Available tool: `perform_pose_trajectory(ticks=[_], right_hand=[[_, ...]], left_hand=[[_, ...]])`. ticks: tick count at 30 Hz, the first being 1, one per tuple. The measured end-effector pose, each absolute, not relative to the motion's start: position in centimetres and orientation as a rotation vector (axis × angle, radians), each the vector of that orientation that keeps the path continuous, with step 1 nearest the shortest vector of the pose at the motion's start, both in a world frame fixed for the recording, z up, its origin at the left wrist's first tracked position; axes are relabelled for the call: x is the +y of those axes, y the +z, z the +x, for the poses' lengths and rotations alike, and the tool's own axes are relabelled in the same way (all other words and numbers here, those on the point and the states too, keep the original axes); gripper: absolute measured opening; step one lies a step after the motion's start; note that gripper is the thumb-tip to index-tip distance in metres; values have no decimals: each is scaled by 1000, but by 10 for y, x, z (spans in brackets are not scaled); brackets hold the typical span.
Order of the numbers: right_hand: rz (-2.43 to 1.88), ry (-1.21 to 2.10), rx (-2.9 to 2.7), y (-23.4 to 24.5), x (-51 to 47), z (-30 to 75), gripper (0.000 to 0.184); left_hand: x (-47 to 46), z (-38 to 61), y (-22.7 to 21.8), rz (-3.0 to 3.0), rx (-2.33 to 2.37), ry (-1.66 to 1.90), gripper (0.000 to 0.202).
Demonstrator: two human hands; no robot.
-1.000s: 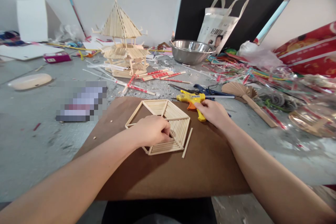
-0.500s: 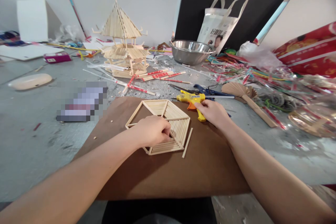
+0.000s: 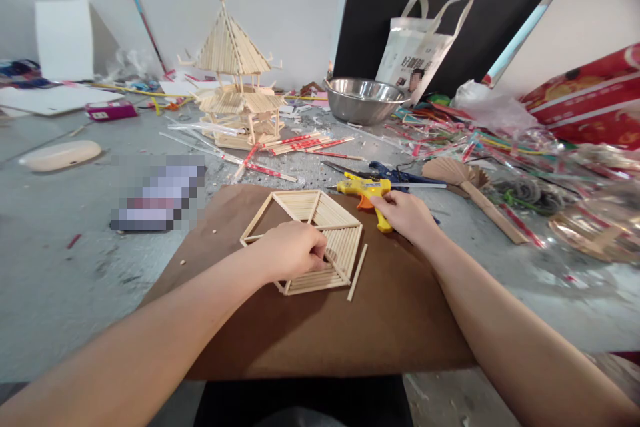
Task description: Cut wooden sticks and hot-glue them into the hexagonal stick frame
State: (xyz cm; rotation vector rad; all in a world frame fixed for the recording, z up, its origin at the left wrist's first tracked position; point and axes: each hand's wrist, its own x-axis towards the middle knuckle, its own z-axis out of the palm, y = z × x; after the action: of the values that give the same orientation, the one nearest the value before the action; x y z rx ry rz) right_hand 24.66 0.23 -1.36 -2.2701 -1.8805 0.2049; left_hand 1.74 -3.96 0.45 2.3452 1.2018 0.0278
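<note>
With nothing visibly shifted, the left hand (image 3: 294, 251), grip unclear, seemingly steadies a pale, wooden-stick hexagonal panel (image 3: 343, 243) while the right hand (image 3: 407, 213) grasps a yellow plastic glue gun (image 3: 369, 189) at two o'clock.

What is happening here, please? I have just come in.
A person's left hand is over a six-sided stick frame on a brown board; whether it pinches a stick is hard to see. The right hand holds a yellow glue gun by its handle. Some sections of the frame are filled with sticks, the far-left one is open, and a loose stick lies beside it. A stick pagoda stands behind.
</note>
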Motion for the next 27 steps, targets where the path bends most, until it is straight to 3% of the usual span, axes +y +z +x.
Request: perform_pose_trajectory(ticks=[15,27], right_hand=[[-2271,220,-1874,-12,2,247,43],[-2344,199,-1958,-2,-3,243,50]], left_hand=[[-40,16,12,2336,1181,-40,16],[-39,15,21,2091,1091,227,16]])
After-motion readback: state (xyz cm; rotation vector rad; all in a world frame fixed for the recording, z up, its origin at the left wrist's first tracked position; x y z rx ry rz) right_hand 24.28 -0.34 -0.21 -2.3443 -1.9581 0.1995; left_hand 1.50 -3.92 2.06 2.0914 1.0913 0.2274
